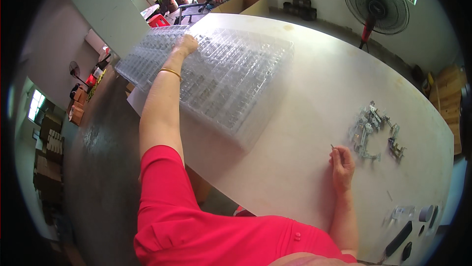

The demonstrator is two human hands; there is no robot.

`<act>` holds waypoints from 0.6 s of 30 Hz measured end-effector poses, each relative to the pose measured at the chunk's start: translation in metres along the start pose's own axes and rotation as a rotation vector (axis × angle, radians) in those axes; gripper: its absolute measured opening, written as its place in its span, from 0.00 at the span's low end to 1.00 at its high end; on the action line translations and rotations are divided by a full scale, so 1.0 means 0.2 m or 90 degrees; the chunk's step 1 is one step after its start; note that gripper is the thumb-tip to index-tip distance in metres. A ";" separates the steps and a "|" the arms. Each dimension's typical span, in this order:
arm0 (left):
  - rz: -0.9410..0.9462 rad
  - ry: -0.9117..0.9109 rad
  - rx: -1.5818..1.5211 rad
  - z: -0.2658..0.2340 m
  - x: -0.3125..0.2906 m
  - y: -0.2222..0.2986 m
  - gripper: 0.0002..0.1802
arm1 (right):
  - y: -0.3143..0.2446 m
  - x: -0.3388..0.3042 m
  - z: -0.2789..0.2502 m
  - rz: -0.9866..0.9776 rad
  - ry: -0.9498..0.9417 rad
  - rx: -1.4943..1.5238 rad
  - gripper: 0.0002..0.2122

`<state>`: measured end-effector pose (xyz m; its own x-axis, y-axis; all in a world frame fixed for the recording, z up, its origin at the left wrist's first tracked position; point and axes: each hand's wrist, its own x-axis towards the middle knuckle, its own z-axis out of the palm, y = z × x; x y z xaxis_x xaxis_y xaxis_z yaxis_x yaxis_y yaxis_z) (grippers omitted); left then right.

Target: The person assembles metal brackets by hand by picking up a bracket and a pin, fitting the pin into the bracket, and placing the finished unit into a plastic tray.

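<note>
My left hand (187,44) reaches far across the table to the clear plastic compartment trays (231,76), which lie stacked in two piles side by side. Its fingers are curled down at the trays' upper edge, and whatever they grip is hidden. Small metallic parts show through the tray pockets. My right hand (342,165) rests near the table's right side, thumb and fingers pinched on a small thin metal piece (333,146) that pokes out at the tip. Just right of it lies a loose cluster of small metal bracket-like parts (366,130).
The white table (295,118) carries a black-handled tool (398,239), a round grey lid-like item (426,213) and a small clear container (404,212) at its near right. Beyond stand a pedestal fan (376,4), an open cardboard box (246,5) and a black chair (201,1).
</note>
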<state>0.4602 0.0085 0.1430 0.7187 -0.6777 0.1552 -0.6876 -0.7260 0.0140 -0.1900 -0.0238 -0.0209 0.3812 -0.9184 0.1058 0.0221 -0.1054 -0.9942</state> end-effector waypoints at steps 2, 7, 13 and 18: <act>0.020 0.035 0.002 -0.01 -0.01 -0.07 0.23 | -0.01 -0.01 0.00 0.007 0.019 -0.040 0.03; 0.202 0.076 -0.122 -0.23 -0.03 -0.18 0.15 | -0.01 0.05 0.03 -0.041 -0.005 -0.052 0.04; 0.316 0.086 -0.402 -0.64 -0.53 0.49 0.13 | -0.02 0.09 0.05 -0.072 -0.015 -0.077 0.04; 0.596 0.127 -0.383 -0.66 -1.32 1.29 0.11 | -0.03 0.04 0.00 -0.137 -0.041 -0.146 0.03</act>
<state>0.0799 0.0144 0.2354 -0.0979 -0.8553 0.5088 -0.9235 0.2686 0.2739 -0.1879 -0.0309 -0.0149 0.4478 -0.8405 0.3049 -0.0981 -0.3851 -0.9177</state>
